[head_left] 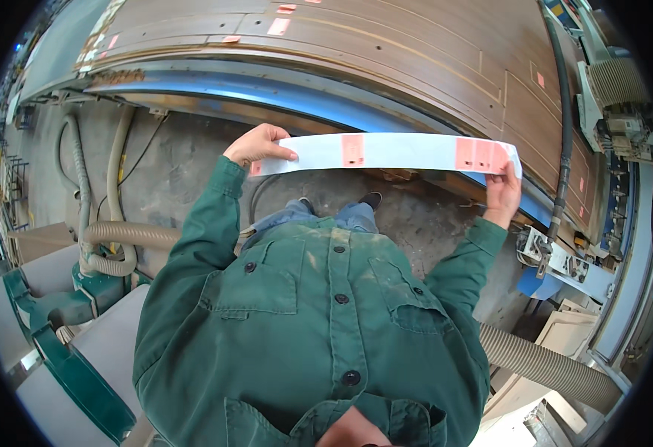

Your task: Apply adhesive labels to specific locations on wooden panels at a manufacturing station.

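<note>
I hold a long white paper strip (408, 151) stretched out flat in front of my chest, above the concrete floor. Pink labels (353, 150) sit on it near the middle and at its right end. My left hand (258, 144) pinches the strip's left end between thumb and fingers. My right hand (503, 192) grips the right end from below. Both sleeves are green, like the buttoned work jacket (319, 313) that fills the lower part of the view. Just beyond the strip lies a large brown wooden panel (416, 52) on a machine bed, with several pink labels stuck on it.
A blue-edged machine table (282, 93) curves across the top. A black hose (563, 149) and machine head (617, 112) stand at right. Ribbed beige ducts (129, 235) lie at left and lower right (543, 365). A green frame with grey boards (73, 357) is at lower left.
</note>
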{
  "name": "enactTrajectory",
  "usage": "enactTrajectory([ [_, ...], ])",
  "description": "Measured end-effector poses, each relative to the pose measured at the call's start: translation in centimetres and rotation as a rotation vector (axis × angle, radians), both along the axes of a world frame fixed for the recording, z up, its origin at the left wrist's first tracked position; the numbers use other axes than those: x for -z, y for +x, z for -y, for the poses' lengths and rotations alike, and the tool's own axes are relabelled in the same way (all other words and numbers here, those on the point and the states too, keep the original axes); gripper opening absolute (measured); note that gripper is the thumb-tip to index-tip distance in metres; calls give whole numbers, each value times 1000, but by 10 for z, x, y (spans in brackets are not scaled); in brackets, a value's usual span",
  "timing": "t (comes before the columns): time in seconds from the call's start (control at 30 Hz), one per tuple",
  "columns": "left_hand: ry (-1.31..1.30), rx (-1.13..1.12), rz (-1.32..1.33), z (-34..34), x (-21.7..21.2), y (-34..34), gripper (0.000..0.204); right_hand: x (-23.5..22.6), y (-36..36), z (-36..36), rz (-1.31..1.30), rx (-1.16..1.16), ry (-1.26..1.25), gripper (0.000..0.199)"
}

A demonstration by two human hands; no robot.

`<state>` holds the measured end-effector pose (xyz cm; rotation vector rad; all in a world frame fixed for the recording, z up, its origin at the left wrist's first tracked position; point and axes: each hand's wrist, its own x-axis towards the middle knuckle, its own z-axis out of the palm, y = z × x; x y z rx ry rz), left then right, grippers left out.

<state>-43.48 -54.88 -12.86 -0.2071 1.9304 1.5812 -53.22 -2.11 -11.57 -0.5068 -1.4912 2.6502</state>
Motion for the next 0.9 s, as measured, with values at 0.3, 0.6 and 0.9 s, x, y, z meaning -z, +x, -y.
enactTrajectory([
  [0.3,33,-167,-55,39,1,37,21,9,16,-32,60,97,51,30],
  [0.6,93,-255,-113,55,14,56,16,5,23,-79,94,209,99,30],
  [0.9,-7,-267,-96,42,24,48,16,-6,67,-62,73,285,120,25],
])
